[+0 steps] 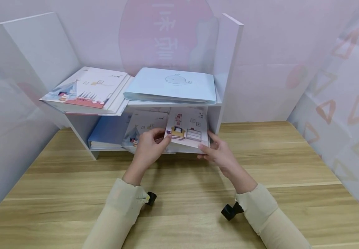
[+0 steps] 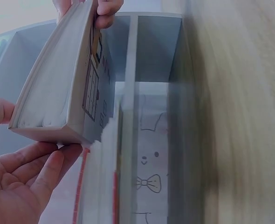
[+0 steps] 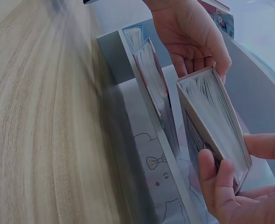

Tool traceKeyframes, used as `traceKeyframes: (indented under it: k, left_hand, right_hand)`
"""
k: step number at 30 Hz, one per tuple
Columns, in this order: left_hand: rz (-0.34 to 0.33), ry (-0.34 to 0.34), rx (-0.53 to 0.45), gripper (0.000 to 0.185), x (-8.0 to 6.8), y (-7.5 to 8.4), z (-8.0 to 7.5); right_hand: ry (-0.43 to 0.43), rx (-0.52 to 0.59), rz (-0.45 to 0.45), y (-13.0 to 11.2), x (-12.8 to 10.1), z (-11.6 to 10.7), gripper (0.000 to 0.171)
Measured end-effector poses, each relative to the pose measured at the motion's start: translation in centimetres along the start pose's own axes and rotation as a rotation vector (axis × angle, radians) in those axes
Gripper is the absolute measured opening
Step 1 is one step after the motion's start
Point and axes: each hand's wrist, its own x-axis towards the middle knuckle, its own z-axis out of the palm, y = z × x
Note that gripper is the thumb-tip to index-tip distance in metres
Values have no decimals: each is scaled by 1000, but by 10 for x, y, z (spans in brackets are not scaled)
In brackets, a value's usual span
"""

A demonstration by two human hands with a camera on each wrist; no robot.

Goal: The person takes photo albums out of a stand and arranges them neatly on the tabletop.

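A thick white photo album (image 1: 187, 128), its cover printed with a drawn chair and a chest of drawers, is between my two hands at the right of the lower shelf. My left hand (image 1: 149, 143) holds its left edge, thumb near the front corner. On the right edge, my right hand (image 1: 221, 155) grips it with thumb on the cover and fingers below. The left wrist view shows the album's page edges (image 2: 58, 70) tilted upward. A similar album with a tent picture (image 1: 148, 122) lies beside it, partly hidden by my left hand.
The white two-level shelf (image 1: 78, 133) stands on a wooden table (image 1: 179, 207). Its lower level also bears a blue album (image 1: 109, 129). On top lie a stack of tent-print albums (image 1: 95, 86) and a light blue whale album (image 1: 170, 84). Tall side panels (image 1: 229, 52) flank them.
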Motion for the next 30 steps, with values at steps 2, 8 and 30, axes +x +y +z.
traceKeyframes:
  k: [2,8,30]
  left_hand:
    - [7,7,-1,37,-1,2,-1]
    - [17,16,-16,36,-4,7,-3]
    - [24,26,-96,37,-12,25,-13]
  right_hand:
    - [-1,6,-7,-2,-2,0,76]
    - [-8,22,-35,-5,-4,-1,77]
    - [-14,117,-79,-21,-15,1,77]
